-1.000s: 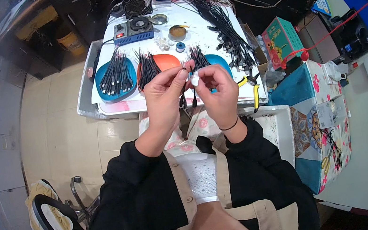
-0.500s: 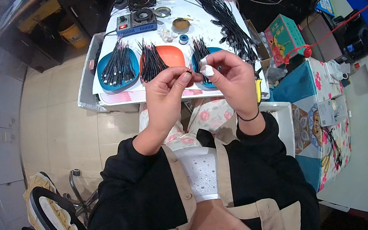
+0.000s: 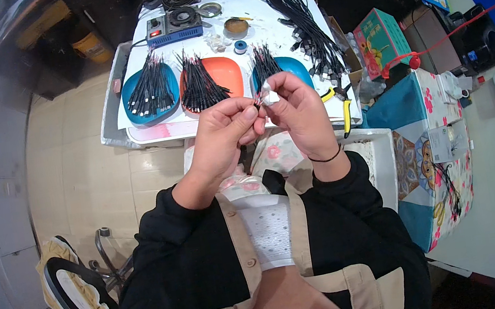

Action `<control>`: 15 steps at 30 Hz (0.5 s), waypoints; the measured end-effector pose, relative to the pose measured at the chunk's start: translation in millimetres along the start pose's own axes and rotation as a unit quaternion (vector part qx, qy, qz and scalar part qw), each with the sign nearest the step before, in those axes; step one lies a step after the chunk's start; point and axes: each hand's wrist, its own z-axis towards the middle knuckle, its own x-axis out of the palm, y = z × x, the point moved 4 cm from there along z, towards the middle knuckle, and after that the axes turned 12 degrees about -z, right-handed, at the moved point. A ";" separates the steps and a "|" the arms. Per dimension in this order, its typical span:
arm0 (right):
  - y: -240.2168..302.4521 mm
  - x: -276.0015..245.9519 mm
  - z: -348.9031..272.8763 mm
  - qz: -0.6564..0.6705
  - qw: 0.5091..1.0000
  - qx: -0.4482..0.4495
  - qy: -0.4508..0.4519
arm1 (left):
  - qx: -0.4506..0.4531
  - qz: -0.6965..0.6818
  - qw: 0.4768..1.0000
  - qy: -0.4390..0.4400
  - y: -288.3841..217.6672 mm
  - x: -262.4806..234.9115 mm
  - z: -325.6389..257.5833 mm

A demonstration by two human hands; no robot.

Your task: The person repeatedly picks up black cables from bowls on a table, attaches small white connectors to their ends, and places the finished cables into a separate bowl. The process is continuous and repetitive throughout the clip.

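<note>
The left hand (image 3: pixel 221 131) pinches thin wires (image 3: pixel 258 98) before the front edge of the table (image 3: pixel 174 132), apparently steadying them, while the right hand (image 3: pixel 305 112) grips a white wad (image 3: pixel 271 96) close beside them.

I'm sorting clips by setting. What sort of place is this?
Probably a small workshop, perhaps set up at home: bundles of black cables lie in coloured trays, and yellow-handled pliers lie at the edge of the white table.
</note>
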 end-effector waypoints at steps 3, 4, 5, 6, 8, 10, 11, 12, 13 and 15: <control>5.2 -6.7 0.5 -0.073 0.995 -0.064 0.039 | -0.021 0.028 0.999 -0.011 2.4 -0.7 2.7; 1.1 -9.3 1.9 -0.053 0.997 -0.021 0.058 | -0.027 0.037 0.999 -0.013 3.4 -0.5 3.3; -1.0 -13.9 3.0 -0.028 0.996 0.009 0.079 | -0.025 0.097 0.995 0.007 2.4 0.7 4.8; -4.3 -17.5 3.7 -0.005 0.994 0.042 0.101 | 0.000 0.206 0.978 0.028 0.6 2.4 5.5; -15.7 -23.4 4.7 -0.026 0.988 0.110 0.106 | 0.047 0.419 0.905 0.050 -1.3 4.9 3.4; -21.8 -27.4 3.4 0.012 0.986 0.097 0.134 | 0.056 0.422 0.904 0.046 1.3 2.8 6.4; -28.0 -30.4 4.9 0.031 0.984 0.113 0.133 | 0.040 0.405 0.912 0.041 3.2 -0.2 8.9; -30.5 -40.5 10.3 -0.003 0.988 0.098 0.118 | 0.017 0.384 0.923 0.029 5.5 -4.0 11.7; -32.6 -55.0 19.1 -0.042 0.989 0.091 0.106 | 0.002 0.320 0.947 0.025 9.0 -6.7 16.2; -28.7 -98.7 47.9 -0.124 0.990 0.026 0.055 | -0.002 0.270 0.963 0.006 10.4 -12.2 22.2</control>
